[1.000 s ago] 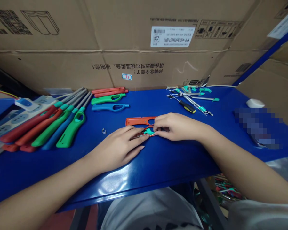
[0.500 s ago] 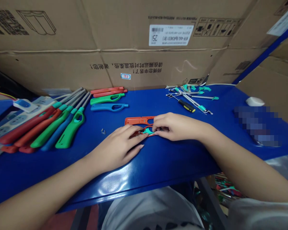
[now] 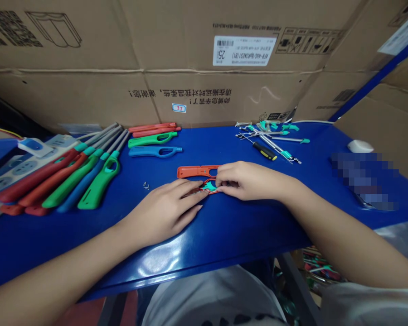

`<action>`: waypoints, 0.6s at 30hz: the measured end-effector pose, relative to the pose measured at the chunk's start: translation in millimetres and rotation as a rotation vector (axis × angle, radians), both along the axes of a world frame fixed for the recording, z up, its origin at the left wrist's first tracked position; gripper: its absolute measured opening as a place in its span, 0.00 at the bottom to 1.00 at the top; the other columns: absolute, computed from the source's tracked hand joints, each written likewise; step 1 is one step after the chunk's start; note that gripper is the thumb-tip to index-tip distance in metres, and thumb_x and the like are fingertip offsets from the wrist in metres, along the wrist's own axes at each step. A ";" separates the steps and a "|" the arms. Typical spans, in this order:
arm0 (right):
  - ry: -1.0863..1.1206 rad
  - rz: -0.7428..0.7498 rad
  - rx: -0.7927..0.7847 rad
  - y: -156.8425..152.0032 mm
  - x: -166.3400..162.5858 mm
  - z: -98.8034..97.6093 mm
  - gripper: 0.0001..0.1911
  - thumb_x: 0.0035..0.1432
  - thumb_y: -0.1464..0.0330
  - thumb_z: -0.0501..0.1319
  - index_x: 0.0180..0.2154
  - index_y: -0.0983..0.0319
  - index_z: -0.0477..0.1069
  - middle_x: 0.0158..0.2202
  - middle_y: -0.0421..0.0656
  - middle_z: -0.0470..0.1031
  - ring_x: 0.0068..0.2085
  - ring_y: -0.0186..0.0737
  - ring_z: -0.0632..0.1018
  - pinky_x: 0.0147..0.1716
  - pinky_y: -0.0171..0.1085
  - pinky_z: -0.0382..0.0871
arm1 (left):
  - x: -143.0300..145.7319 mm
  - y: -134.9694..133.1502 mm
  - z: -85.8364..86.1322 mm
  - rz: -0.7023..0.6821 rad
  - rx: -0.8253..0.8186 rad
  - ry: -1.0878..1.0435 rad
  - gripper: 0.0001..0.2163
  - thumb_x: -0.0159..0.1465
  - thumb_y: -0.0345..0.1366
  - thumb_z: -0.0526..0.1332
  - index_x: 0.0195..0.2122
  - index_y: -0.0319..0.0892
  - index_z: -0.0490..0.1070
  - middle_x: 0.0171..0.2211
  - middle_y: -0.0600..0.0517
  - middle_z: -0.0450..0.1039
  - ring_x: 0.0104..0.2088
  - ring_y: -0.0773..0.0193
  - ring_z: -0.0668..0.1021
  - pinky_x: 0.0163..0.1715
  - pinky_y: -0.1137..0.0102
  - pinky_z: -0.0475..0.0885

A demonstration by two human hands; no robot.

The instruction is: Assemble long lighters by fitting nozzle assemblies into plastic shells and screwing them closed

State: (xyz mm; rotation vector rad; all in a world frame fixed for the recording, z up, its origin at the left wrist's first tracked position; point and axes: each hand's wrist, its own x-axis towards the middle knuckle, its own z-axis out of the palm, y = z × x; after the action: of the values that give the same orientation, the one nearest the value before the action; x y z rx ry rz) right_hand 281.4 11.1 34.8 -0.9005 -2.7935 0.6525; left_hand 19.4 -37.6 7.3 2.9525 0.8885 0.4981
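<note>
An opened orange lighter casing half (image 3: 193, 171) lies just beyond my fingers, its right end behind my right hand. Nearer to me is a second lighter casing half, mostly hidden under my hands, with a teal trigger (image 3: 210, 186) showing inside it. My left hand (image 3: 170, 204) presses its fingers on the left part of this nearer half. From the right, my right hand (image 3: 240, 180) has its fingertips pinched at the right end, beside the trigger. What exactly those fingertips grip is covered.
Assembled lighters (image 3: 97, 183) lie at left against a power strip (image 3: 23, 167). Coloured casings (image 3: 155, 152) sit behind. Small screws (image 3: 146, 185) lie left of my hands. A screwdriver (image 3: 264, 151), metal tubes (image 3: 275, 146) and teal parts are at back right, before a cardboard wall (image 3: 177, 50).
Both hands stay at the nearer casing half with only slight finger shifts. The whole view has moved very slightly.
</note>
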 end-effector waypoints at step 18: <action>-0.049 -0.173 0.218 13.9 9.9 -12.6 0.06 0.67 0.68 0.60 0.44 0.60 0.74 0.50 0.45 0.72 0.36 0.37 0.75 0.35 0.36 0.65 | -6.2 3.7 4.8 0.045 -0.092 -0.027 0.17 0.74 0.33 0.55 0.61 0.43 0.70 0.52 0.47 0.80 0.50 0.55 0.82 0.48 0.61 0.80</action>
State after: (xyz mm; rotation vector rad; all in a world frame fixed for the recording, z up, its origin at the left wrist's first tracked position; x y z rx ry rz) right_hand 291.3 25.0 22.2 -1.1077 -2.7191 0.2981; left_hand 13.2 -33.9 12.1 2.8425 0.9505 0.4833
